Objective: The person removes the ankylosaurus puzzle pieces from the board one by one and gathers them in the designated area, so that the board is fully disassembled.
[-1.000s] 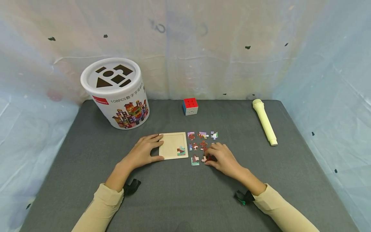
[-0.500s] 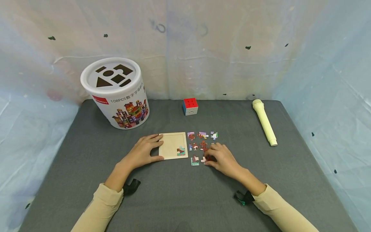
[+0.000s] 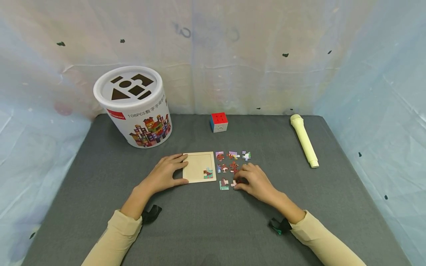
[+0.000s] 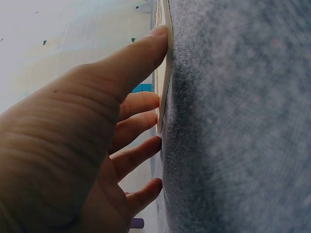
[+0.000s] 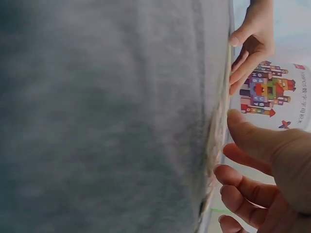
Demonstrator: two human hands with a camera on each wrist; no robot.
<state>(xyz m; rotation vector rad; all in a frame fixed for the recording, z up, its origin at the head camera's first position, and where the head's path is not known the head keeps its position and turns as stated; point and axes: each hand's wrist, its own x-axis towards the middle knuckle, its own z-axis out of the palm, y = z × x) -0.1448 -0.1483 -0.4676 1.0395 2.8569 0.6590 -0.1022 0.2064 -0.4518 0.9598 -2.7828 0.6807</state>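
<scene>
My left hand (image 3: 164, 173) rests against the left side of a shallow wooden puzzle tray (image 3: 194, 166). Its fingers are spread and fairly straight; in the left wrist view the thumb (image 4: 141, 51) touches the tray's edge. One jigsaw piece (image 3: 208, 173) lies in the tray's near right corner. To the right, my right hand (image 3: 255, 183) pinches a puzzle piece (image 3: 234, 183) on the table between thumb and fingers, covering most of it. Loose pieces surround it: a green-edged piece (image 3: 224, 184), a reddish-brown piece (image 3: 234, 167) and several others. Another may be partly hidden behind the hand.
A large white bucket (image 3: 134, 107) with shaped holes in its lid stands back left. A puzzle cube (image 3: 219, 122) sits behind the tray. Far right lies a pale yellow microphone-shaped stick (image 3: 304, 141). Sheeting hangs around the grey table (image 3: 206, 225).
My right hand has shifted very slightly left, and the piece at its fingertips has slid a little the same way. The left hand and the tray have stayed put.
</scene>
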